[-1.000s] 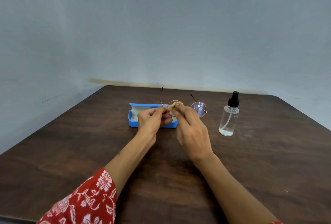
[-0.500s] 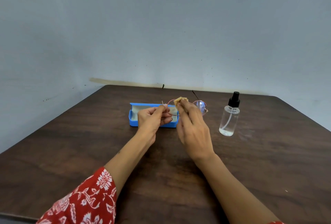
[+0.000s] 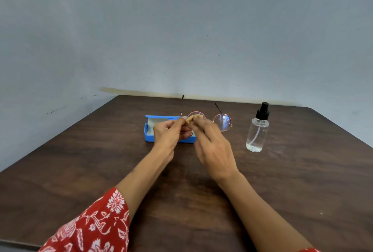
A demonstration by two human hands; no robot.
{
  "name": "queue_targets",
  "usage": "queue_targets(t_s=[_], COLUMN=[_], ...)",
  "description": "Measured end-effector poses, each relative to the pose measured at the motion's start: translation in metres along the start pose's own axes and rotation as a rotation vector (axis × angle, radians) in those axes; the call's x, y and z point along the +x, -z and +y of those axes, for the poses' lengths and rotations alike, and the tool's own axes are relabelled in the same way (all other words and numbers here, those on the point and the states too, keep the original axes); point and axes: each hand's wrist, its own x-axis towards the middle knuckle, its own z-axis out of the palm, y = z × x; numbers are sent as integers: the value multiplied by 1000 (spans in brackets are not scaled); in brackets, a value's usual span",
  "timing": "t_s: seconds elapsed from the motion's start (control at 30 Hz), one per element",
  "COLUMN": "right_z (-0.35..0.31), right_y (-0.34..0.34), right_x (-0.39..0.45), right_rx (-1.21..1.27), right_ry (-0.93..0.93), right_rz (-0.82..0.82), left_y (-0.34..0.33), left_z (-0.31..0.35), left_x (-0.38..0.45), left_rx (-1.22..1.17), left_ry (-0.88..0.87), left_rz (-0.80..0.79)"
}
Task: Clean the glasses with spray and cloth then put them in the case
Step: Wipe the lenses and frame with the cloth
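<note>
On the dark wooden surface (image 3: 282,181), no writing shows on spray bottle (image 3: 256,130) or open blue case (image 3: 149,133). Left hand (image 3: 168,133) fingers pinch the glasses (image 3: 222,121) above the case; right hand (image 3: 212,146) fingers press the cloth (image 3: 192,118) on one lens.

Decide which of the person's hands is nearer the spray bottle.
Right. The right hand wipes a lens just left of the spray bottle; the left hand is farther left, over the case.

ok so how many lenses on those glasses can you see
2. One lens is uncovered, right of the right hand; the other lens is partly hidden behind the cloth.
</note>
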Motion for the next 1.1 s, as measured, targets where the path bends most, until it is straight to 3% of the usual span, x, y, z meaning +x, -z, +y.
queue_targets(t_s=[0.2, 0.4, 0.6, 0.8, 1.0, 1.1], right_z=[7, -3, 3, -6, 2, -1], right_y=[4, 1, 5, 2, 4, 3], right_x=[-1, 0, 0, -1, -1, -1], right_rx=[-38, -5, -50, 24, -38, -19], right_ry=[-132, -10, -117, -9, -125, -72], right_rz=[11, -73, -45, -115, -70, -87], left_y=[1, 0, 1, 2, 2, 0], left_z=[1, 0, 0, -2, 0, -1], left_x=[3, 1, 5, 4, 4, 4], left_rx=[-1, -8, -4, 2, 3, 8], left_ry=[8, -2, 5, 2, 22, 18], left_rz=[21, 9, 29, 21, 15, 3])
